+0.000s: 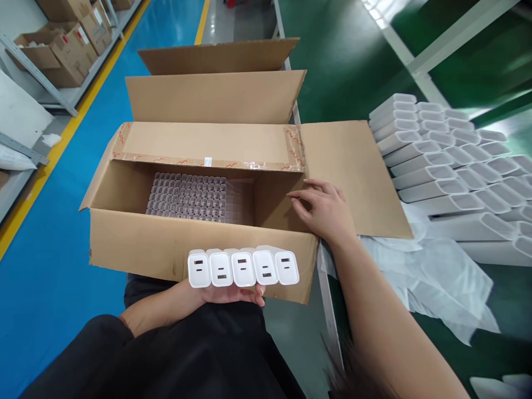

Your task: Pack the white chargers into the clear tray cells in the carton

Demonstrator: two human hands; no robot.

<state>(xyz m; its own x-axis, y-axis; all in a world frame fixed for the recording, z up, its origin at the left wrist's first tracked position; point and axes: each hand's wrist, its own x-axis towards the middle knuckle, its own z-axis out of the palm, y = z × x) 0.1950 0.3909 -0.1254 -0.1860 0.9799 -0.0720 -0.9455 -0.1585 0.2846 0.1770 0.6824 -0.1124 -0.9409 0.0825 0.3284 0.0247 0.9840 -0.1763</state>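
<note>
My left hand [233,293] is under a row of several white USB charger housings [243,269], supporting them against the front of the cardboard box [141,238]. Each housing's face shows a wide and a narrow slot, and some are turned the other way up. Above the box's right end, my right hand [326,209] holds nothing; its fingers are bent and apart, close to the open side flap [353,177]. Inside the box, small translucent open-ended pieces [187,197] stand in tight rows, left of centre.
On the green surface to the right, hollow white oval tubes [457,155] lie stacked beside a crumpled white plastic sheet [436,282]. Box flaps [216,97] stand up at the back. At upper left, a metal shelf [41,69] holds cartons [62,52].
</note>
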